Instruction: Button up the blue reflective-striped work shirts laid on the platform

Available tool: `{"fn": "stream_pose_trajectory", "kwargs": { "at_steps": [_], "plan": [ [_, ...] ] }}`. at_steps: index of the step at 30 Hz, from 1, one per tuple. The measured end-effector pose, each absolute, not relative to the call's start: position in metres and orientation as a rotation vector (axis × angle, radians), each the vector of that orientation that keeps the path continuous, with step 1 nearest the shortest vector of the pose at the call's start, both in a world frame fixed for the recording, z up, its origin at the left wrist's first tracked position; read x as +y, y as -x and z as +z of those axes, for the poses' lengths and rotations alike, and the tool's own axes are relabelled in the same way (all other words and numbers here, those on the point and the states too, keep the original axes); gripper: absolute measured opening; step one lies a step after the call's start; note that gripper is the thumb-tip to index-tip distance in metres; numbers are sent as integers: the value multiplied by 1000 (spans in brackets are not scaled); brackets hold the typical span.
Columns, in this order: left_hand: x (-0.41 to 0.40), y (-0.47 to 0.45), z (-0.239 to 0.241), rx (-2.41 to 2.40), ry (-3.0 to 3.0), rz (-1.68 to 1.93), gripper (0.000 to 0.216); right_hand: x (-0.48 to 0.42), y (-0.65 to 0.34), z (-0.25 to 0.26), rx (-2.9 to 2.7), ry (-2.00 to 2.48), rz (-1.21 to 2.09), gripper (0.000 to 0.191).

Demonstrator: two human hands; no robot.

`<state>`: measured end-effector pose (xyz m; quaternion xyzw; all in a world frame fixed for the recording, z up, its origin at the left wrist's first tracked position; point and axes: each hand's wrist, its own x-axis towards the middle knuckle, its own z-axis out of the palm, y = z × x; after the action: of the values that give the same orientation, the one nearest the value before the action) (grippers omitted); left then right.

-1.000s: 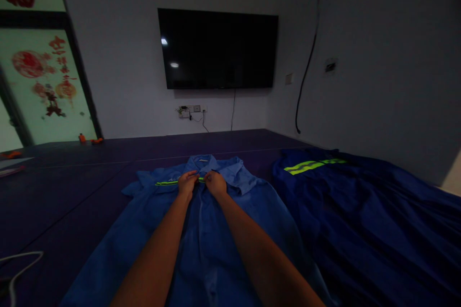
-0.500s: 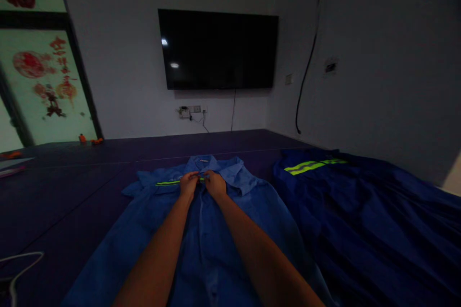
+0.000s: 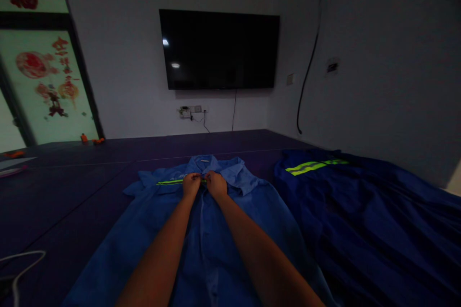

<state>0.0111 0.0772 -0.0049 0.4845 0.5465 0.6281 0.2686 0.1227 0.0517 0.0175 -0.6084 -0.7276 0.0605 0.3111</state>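
A blue work shirt [image 3: 248, 230] with a yellow-green stripe across the chest lies spread out in front of me, collar at the far end. Both my hands pinch its front placket just below the collar. My left hand [image 3: 191, 185] grips the cloth on the left side of the opening, fingers closed. Close beside it, my right hand [image 3: 216, 185] is closed on the other edge. The fingertips nearly meet over the stripe. Whether a button sits between them is too small and dark to make out.
To the right lies a darker blue garment [image 3: 360, 216] with a reflective band. The surface is purple matting [image 3: 90, 192]. A white cable [image 3: 27, 264] lies at lower left, small orange objects [image 3: 84, 137] by the door. A television [image 3: 221, 50] hangs on the far wall.
My left hand has shifted slightly to the right and its fingers have moved a little on the placket. The right hand stays nearly in place. The view has turned slightly left.
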Motion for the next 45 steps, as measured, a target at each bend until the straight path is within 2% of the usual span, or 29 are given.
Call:
{"fn": "stream_pose_trajectory", "kwargs": {
  "at_steps": [21, 45],
  "plan": [
    [73, -15, -2, 1271, -1160, 1722, 24, 54, -123, 15, -1885, 1591, 175, 20],
    [67, -15, 3, 1316, -1120, 1736, 28, 54, -124, 16, -1851, 1630, 214, 26]
  ]
}}
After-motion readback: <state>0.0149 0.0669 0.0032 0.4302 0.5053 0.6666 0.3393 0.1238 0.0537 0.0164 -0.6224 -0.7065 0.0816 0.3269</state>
